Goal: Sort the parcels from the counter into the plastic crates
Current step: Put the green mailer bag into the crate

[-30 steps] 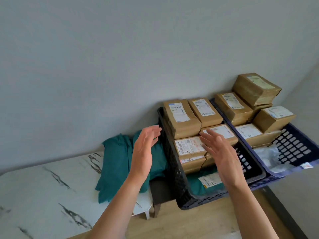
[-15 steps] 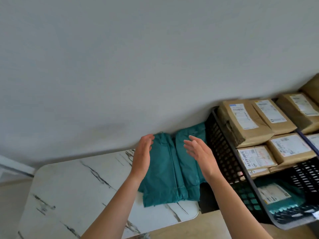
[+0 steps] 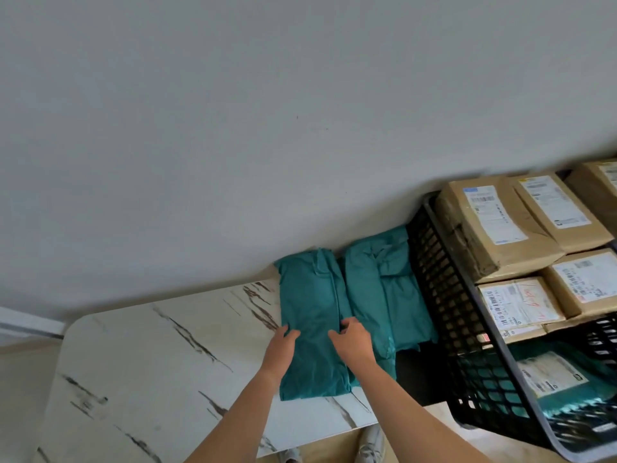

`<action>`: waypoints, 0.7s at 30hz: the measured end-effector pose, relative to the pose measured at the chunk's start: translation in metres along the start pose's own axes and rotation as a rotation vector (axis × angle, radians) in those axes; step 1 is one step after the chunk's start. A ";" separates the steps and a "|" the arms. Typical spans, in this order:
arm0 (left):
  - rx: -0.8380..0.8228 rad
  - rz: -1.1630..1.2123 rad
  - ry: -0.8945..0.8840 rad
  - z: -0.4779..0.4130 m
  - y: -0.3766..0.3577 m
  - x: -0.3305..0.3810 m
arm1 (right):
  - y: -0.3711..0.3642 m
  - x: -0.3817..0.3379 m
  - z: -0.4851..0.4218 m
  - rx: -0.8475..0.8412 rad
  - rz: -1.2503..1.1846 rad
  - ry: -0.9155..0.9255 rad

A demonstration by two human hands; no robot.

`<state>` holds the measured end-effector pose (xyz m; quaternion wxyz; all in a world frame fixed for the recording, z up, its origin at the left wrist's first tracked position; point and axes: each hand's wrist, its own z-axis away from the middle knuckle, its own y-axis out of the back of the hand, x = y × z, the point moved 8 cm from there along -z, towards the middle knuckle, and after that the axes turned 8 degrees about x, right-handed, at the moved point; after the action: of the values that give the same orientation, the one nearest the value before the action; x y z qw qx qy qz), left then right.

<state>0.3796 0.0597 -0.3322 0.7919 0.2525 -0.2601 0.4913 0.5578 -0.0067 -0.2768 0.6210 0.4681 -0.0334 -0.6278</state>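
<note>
Head view: marble counter (image 3: 150, 362) against grey wall (image 3: 267, 128), left teal parcel (image 3: 310, 295) on it.

Away from the black crate (image 3: 444, 295), the left hand (image 3: 280, 349) and right hand (image 3: 354, 342) are descending onto the left teal parcel (image 3: 310, 305) on the counter (image 3: 167, 355), closing on its side edges.
</note>
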 end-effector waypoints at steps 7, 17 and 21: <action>0.122 0.052 0.021 0.032 0.017 0.023 | 0.008 -0.027 0.011 -0.129 -0.256 0.096; -0.333 0.569 -0.259 0.179 -0.016 0.194 | 0.192 -0.102 0.108 -0.321 -1.054 0.316; -0.234 0.398 -0.650 0.237 -0.018 0.289 | 0.269 -0.132 0.137 -0.217 -1.062 0.463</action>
<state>0.4672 0.0842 0.0306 0.5811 0.2476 -0.5952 0.4966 0.6455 -0.0348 0.0400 0.2569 0.4793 0.4067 -0.7341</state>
